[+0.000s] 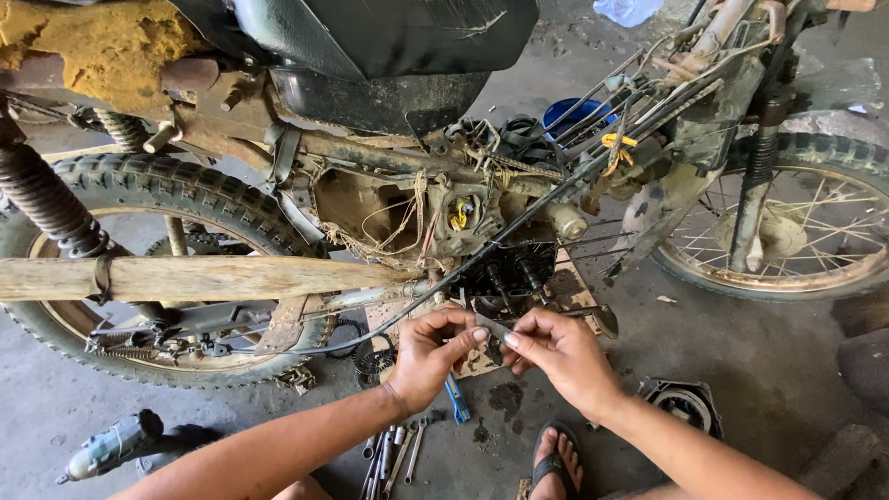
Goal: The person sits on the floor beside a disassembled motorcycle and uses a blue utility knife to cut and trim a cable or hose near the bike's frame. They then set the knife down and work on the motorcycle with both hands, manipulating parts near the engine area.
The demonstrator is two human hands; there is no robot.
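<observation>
Pinching a small dark metal piece [492, 326] between them, the left hand [433, 356] and the right hand [558, 355] meet just below the exposed engine block [505, 273] of a worn motorcycle [389, 185]; the left thumb and forefinger are closed on the piece's near end from nine o'clock, and the right thumb and forefinger are closed on its other end from three o'clock, so both grips are clamped on the same part, though what kind of part it is cannot be told. The piece sits at about six o'clock from the engine block, close to it, above a stained board [565, 287] on the concrete floor [759, 352]. At nine o'clock from the hands stands the rear wheel [139, 185] with a wooden plank [204, 276] lying across it. At two o'clock is the front wheel [787, 231]. Straight down at six o'clock from the left hand lie several wrenches [398, 454] and a blue-handled tool [457, 401]. A sandalled foot [557, 460] shows at six o'clock from the right hand, and a round dark engine cover [685, 404] rests on the floor at four o'clock. A power drill [111, 444] lies far off at eight o'clock.
</observation>
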